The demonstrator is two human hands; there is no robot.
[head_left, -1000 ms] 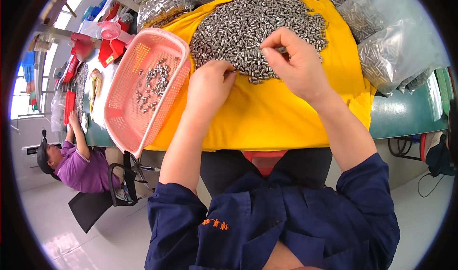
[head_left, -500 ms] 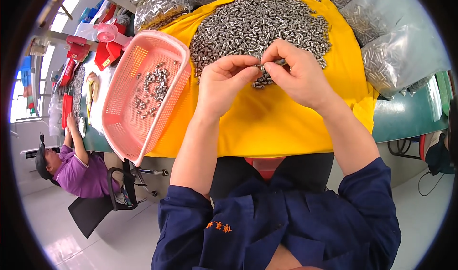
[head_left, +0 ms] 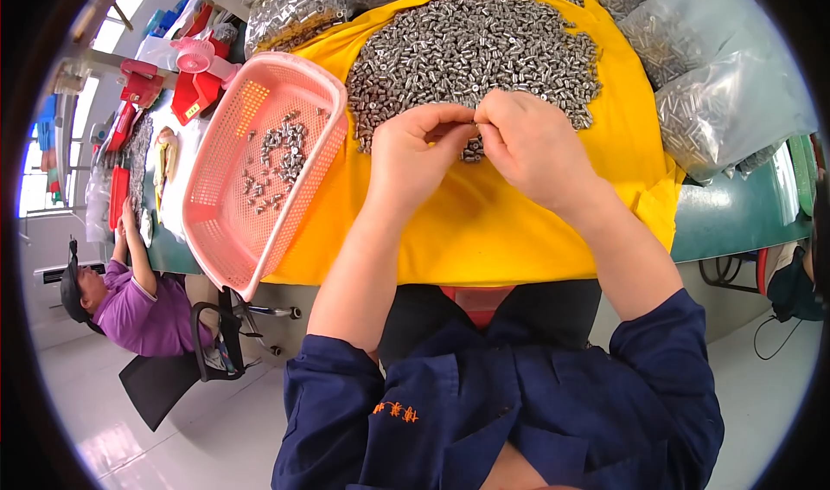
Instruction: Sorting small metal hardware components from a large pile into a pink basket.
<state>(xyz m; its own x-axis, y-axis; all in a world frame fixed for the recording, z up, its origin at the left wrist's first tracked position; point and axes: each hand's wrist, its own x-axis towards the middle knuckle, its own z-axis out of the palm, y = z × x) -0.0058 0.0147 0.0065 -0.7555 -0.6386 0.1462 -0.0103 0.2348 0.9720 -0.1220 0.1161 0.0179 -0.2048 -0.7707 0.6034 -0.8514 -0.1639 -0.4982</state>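
My left hand [head_left: 412, 148] and my right hand [head_left: 532, 148] meet fingertip to fingertip over the near edge of a large heap of small metal cylindrical parts [head_left: 467, 49]. Thumb and forefinger of each hand are pinched together. Whatever sits between them is almost wholly covered by the fingers; only a tiny dark bit shows. Just below the fingertips lie a few loose metal parts [head_left: 472, 151]. The heap rests on a yellow cloth [head_left: 484, 239]. Left of my left hand stands a pink perforated plastic basket [head_left: 212, 187] with a scattering of the same small parts inside.
Clear plastic bags of metal parts [head_left: 705, 114] lie on the green table [head_left: 735, 217] at the right. More bagged parts [head_left: 298, 14] are stacked at the back left. A person in a purple shirt [head_left: 156, 317] sits far left, near a pink fan [head_left: 194, 56] and red bins [head_left: 192, 99].
My right hand has turned and its fingers have curled in over the fingertips, covering the small metal piece seen there before. My left hand stays nearly in place.
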